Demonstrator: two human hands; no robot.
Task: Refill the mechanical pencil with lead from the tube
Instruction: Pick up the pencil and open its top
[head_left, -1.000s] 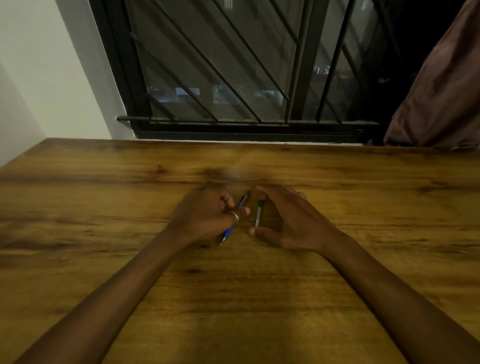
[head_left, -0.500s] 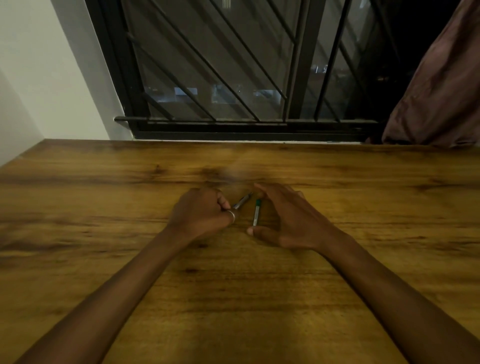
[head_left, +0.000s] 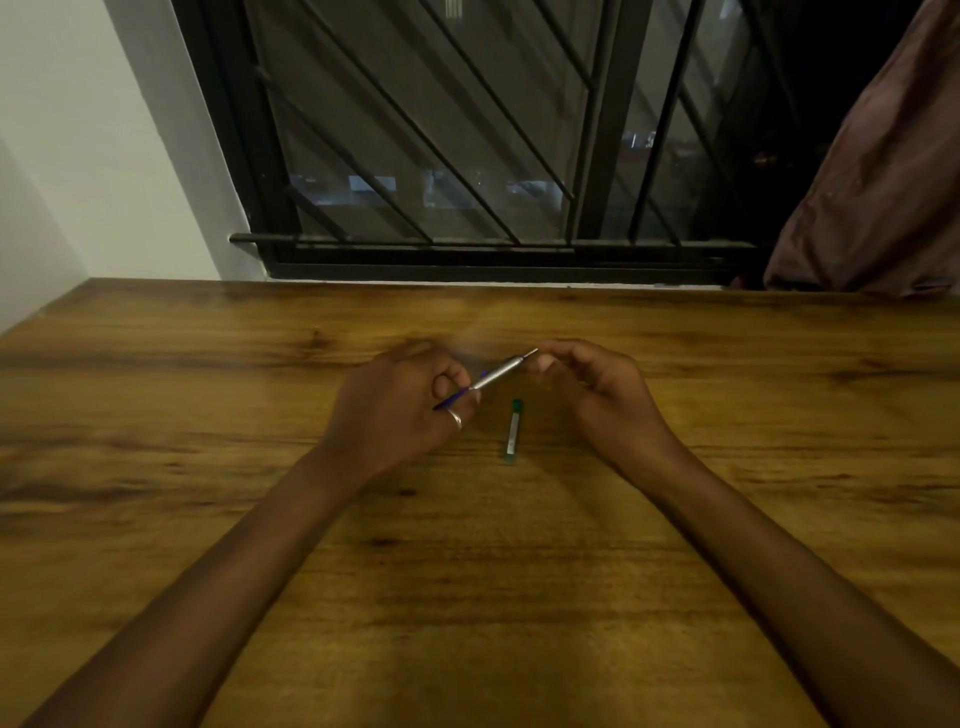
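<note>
My left hand (head_left: 400, 410) grips a mechanical pencil (head_left: 493, 376) with a silver barrel and a blue lower part. It holds the pencil above the wooden table (head_left: 208, 415), slanting up to the right. My right hand (head_left: 597, 389) is curled at the pencil's thin upper end, with thumb and forefinger touching that end. The lead tube (head_left: 514, 428), small and clear with a green cap, lies on the table just below the pencil, between my two hands. Neither hand touches the tube.
A barred window (head_left: 467, 156) runs along the table's far edge. A brownish curtain (head_left: 872, 182) hangs at the far right. A white wall (head_left: 78, 156) stands at the left.
My left hand has lifted the pencil off the table and tilted it up to the right. My right hand left the lead tube and rose to the pencil's thin end.
</note>
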